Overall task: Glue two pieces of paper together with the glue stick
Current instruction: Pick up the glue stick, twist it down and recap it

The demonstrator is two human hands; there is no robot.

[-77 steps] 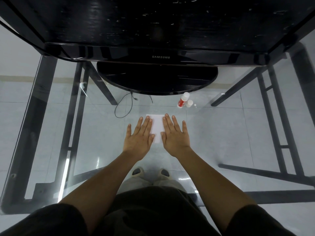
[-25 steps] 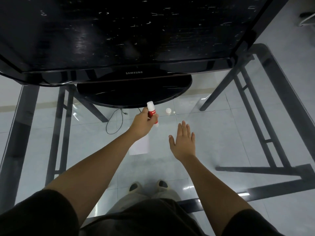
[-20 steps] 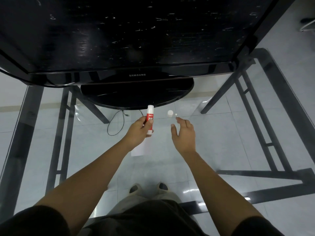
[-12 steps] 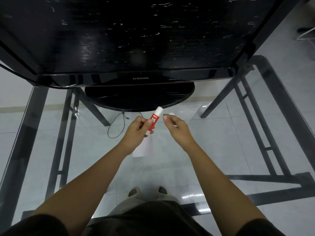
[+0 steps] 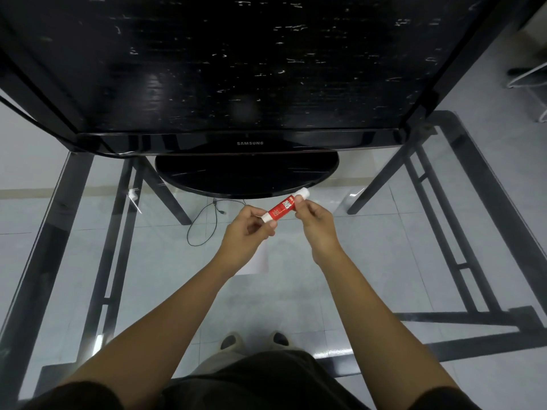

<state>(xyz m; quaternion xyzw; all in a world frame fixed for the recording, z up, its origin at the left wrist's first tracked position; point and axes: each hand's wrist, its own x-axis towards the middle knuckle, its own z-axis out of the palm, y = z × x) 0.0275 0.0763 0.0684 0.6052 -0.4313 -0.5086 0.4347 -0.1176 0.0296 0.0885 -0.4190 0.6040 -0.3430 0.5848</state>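
A red and white glue stick [image 5: 281, 207] is held in the air, tilted up to the right, above the glass table [image 5: 399, 255]. My left hand [image 5: 245, 232] grips its lower white end. My right hand [image 5: 316, 223] pinches its upper end, where the white cap [image 5: 303, 192] sits on the tip. White paper [image 5: 260, 261] lies flat on the glass just below my left hand, which partly hides it. I cannot tell whether it is one sheet or two stacked.
A black Samsung monitor [image 5: 250, 84] on an oval stand [image 5: 245, 176] fills the far side of the table, close behind the glue stick. Dark metal table frame bars [image 5: 438, 208] and a cable [image 5: 204, 223] on the tiled floor show through the glass.
My left hand lifted the glue stick and tilted it to the right. My right hand took the white cap from the table and brought it onto the stick's tip.
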